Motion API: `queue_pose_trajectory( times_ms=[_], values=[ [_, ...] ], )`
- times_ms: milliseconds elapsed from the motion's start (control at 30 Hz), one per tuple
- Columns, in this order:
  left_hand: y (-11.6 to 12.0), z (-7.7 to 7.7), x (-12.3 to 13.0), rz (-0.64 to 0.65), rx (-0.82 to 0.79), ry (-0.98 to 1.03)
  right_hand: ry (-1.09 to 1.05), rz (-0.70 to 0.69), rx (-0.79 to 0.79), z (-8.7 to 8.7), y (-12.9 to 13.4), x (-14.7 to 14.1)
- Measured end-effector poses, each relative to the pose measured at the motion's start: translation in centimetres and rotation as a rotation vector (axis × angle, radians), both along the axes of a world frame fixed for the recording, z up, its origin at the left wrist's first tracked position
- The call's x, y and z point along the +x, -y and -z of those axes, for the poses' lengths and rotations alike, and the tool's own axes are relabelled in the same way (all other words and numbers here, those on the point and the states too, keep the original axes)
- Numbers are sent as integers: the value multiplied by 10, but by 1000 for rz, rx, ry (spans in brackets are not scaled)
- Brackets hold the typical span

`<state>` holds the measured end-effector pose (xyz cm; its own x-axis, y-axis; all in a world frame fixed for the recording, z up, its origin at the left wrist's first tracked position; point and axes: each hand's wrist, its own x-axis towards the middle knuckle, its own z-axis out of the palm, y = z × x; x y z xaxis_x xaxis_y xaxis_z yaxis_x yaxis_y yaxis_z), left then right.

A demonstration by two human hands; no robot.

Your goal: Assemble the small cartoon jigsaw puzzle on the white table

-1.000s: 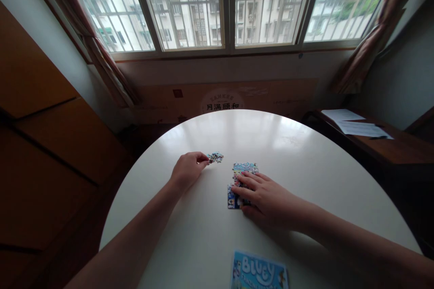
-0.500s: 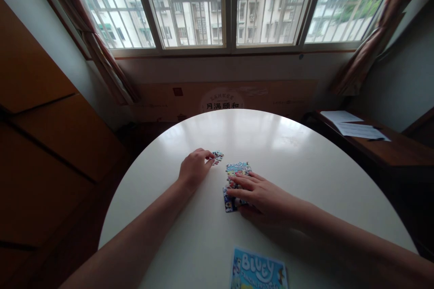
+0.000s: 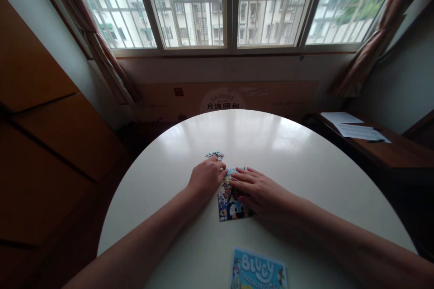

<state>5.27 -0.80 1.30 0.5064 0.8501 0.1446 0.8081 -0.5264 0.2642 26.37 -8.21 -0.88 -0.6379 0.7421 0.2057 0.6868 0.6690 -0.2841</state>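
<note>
A partly joined jigsaw puzzle (image 3: 233, 210) lies on the white round table (image 3: 183, 253), its upper right covered by my right hand (image 3: 262, 189), whose fingers are spread flat over it. My left hand (image 3: 207, 175) is at the puzzle's upper left edge with its fingers pressed together; whatever they hold is too small to name. Just beyond that hand sits a small pile of loose puzzle pieces (image 3: 215, 154). Nearer to me lies a blue card (image 3: 259, 268) printed with "BLUEY", cut off by the frame's bottom edge.
At the right, a brown side table (image 3: 403, 153) bears white papers (image 3: 362, 132) and a pen. Behind the round table are a printed cardboard panel (image 3: 152, 97) and barred windows. A wooden cabinet (image 3: 44, 167) stands at the left.
My left hand has moved right and nearer, from the loose pieces to the puzzle. The puzzle has shifted slightly towards me, and more of its lower part shows. My right hand has shifted slightly.
</note>
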Motion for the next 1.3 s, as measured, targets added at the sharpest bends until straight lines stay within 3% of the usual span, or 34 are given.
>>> queue_pose_trajectory(
  times_ms=[433, 1300],
  values=[
    [-5, 4, 0, -25, -89, 145, -35, -59, -71, -1, -2, 0],
    [-14, 6, -3, 27, -147, 336, 21, -53, -37, -15, 0, -5]
  ],
)
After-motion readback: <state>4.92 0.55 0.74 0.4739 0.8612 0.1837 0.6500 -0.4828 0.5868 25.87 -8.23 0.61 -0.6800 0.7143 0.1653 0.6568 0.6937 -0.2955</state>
